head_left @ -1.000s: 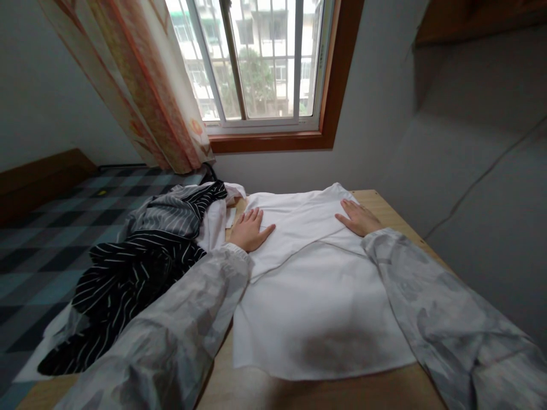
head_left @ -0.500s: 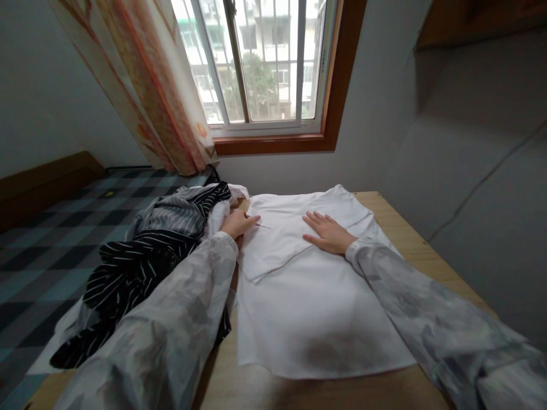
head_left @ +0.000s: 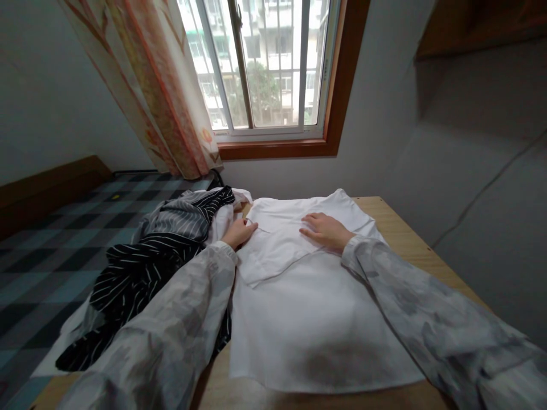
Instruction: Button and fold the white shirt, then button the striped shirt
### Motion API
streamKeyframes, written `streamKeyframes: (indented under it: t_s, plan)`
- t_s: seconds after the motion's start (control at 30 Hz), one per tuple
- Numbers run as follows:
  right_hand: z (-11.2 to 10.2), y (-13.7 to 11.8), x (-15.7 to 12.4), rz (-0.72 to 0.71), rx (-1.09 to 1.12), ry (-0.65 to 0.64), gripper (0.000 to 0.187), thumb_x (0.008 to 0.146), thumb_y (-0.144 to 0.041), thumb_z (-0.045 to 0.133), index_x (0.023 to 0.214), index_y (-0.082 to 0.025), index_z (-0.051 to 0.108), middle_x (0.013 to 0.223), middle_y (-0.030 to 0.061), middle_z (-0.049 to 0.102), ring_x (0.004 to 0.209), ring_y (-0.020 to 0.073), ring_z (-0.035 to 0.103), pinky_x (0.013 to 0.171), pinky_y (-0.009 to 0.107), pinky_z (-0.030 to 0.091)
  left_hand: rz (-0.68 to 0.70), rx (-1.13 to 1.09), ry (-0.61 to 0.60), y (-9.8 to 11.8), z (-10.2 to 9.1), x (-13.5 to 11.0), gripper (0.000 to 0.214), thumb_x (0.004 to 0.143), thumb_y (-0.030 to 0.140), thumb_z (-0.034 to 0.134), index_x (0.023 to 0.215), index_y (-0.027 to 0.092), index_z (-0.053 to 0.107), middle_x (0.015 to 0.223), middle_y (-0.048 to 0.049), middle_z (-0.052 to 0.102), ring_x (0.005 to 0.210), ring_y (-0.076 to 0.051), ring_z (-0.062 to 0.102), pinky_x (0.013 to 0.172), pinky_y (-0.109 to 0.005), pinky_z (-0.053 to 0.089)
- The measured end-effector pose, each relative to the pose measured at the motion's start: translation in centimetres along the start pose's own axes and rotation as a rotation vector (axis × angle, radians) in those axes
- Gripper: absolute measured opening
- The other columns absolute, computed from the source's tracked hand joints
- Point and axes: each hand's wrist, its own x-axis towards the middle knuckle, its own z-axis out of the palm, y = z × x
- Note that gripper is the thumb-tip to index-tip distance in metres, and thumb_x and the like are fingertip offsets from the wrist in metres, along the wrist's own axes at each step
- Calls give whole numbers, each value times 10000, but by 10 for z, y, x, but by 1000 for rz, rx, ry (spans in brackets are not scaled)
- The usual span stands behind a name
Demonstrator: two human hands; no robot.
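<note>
A white garment (head_left: 316, 319), which looks like a shirt, lies spread on the wooden table with its far part folded over itself in a slanting flap. At the left edge of that flap, my left hand (head_left: 240, 232) is closed in a pinch on the white cloth; a crease runs rightward from the fingertips. My right hand (head_left: 327, 230) rests palm down on the right side of the fold, its fingers slightly bent and apart, gripping nothing. Camouflage-patterned sleeves cover both forearms.
A heap of clothes with a black-and-white striped piece (head_left: 149, 267) lies left of the garment, over the checked bed (head_left: 34, 256). Bare wooden table (head_left: 410, 245) shows on the right. Behind stand a window (head_left: 273, 74), a curtain (head_left: 149, 85) and the wall.
My right hand's fingers have drawn in and bent a little, and the hand sits slightly further left. My left hand keeps its pinch on the edge. The view has shifted slightly.
</note>
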Motion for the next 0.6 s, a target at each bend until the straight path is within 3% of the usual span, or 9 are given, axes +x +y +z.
streamKeyframes:
  t_s: [0.07,0.17,0.37,0.47,0.6]
  plan:
    - [0,8,11,64,-26,36,714,1157,-623,438,1693,-164,547,1788,178,491,1640,334,475,1371,470,357,4,50,-24,1,0,-1,248,964,393,686,918,171,785,1086,-153,843,1068,-304,791,917,-320,597]
    - [10,16,12,139,-47,-12,806,1145,-652,436,1779,-155,411,1872,186,336,1727,365,336,1402,543,286,43,82,-30,0,-2,-5,213,911,347,708,996,177,804,1134,-153,845,1107,-317,784,967,-341,593]
    - [29,15,-17,122,-9,-29,834,1133,-712,401,1817,-238,346,1896,142,291,1751,359,291,1406,591,268,71,95,-110,-9,-7,-17,313,852,352,733,1115,191,788,1132,-133,850,1120,-320,757,1010,-362,572]
    - [29,13,-27,121,-5,-35,828,1125,-715,417,1820,-271,343,1899,128,286,1754,355,284,1403,608,271,60,112,-124,-8,-7,-20,277,857,365,725,1069,196,776,1158,-136,846,1107,-314,757,980,-352,565]
    - [28,9,-36,127,-5,-43,830,1129,-699,417,1815,-237,356,1902,127,273,1760,348,267,1412,608,254,67,175,-147,-3,-7,-21,212,862,359,715,988,195,763,1141,-155,842,1081,-317,779,927,-350,570]
